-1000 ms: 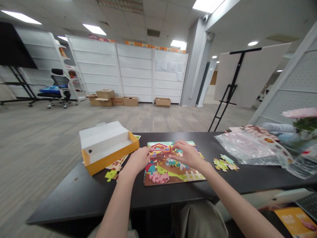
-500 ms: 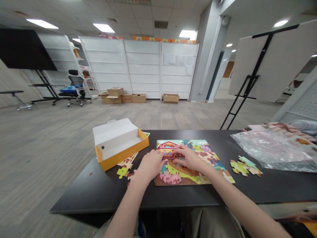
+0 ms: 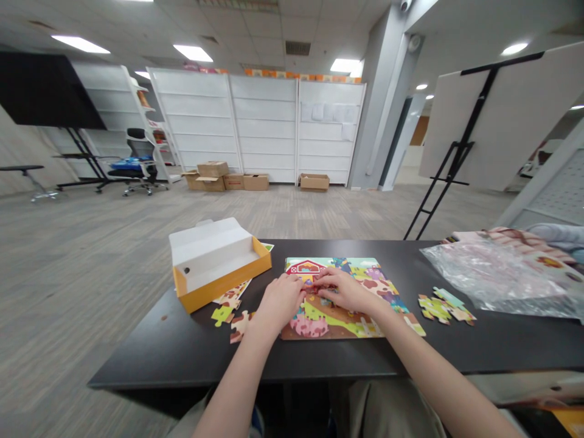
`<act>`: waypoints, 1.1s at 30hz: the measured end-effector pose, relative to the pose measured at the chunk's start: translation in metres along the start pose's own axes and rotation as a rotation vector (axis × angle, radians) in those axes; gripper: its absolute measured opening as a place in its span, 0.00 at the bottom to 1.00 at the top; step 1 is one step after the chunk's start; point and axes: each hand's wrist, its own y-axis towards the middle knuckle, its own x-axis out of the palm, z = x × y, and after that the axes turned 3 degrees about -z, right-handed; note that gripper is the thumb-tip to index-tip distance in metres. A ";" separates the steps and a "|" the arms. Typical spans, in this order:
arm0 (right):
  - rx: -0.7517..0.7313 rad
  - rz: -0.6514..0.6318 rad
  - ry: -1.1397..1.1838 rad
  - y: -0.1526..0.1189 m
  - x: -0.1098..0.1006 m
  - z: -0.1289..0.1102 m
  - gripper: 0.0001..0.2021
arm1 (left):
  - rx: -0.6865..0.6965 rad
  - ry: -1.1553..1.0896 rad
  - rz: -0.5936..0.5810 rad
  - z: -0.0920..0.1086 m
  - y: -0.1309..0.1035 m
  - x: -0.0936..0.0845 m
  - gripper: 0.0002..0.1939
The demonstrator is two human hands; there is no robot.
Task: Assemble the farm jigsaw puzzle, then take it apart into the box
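Jigsaw puzzle (image 3: 337, 316), farm scene: is lying lower centre of frame.
Left hand (image 3: 281, 299), right hand (image 3: 345, 291): both are resting on it, fingers bent; any grip is not showing clearly; light, even pressing is probably serving best.

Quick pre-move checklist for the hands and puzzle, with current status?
1. Both hands over the puzzle: ok, left hand and right hand are close together there.
2. Grip on a piece: cannot tell, the fingers hide what is under them.
3. Puzzle fully on the black table: ok, edges inside the tabletop.
4. Loose pieces in one place: not ok, some by the open box, others in a pile on the right.
5. Left wrist clear of the brown-and-white piece: cannot tell, they meet in this view.
6. Open box clear of the hands: ok.
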 end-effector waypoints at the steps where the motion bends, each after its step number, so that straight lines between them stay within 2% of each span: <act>1: -0.001 0.005 0.006 0.000 0.001 0.001 0.10 | -0.003 0.000 0.004 0.000 0.000 0.000 0.09; 8: -0.027 0.000 -0.030 0.002 0.004 0.008 0.07 | 0.025 -0.043 0.038 0.001 0.006 0.008 0.09; 14: -0.013 -0.003 -0.059 0.004 0.005 0.010 0.08 | 0.034 -0.074 0.001 0.001 0.010 0.010 0.13; 18: -0.034 0.005 -0.047 0.001 -0.001 0.000 0.08 | 0.027 -0.088 0.004 0.003 0.010 0.006 0.13; 20: -0.031 0.092 -0.022 -0.010 -0.008 -0.011 0.09 | 0.020 -0.084 0.004 0.004 0.011 0.004 0.11; 23: 0.033 0.274 -0.012 -0.043 -0.021 -0.028 0.10 | -0.011 -0.078 -0.011 0.007 0.013 0.001 0.10; 25: 0.106 0.327 -0.043 -0.077 -0.029 -0.028 0.10 | -0.028 -0.081 -0.026 0.009 0.015 0.001 0.10; 27: 0.244 0.386 -0.126 -0.117 -0.038 -0.015 0.11 | -0.037 -0.081 -0.035 0.010 0.017 0.000 0.09; 30: 0.513 0.521 -0.328 -0.179 -0.052 0.018 0.13 | -0.051 -0.092 -0.052 0.011 0.018 -0.002 0.09; 33: 0.745 0.503 -0.441 -0.225 -0.063 0.041 0.16 | -0.062 -0.121 -0.072 0.010 0.019 -0.003 0.08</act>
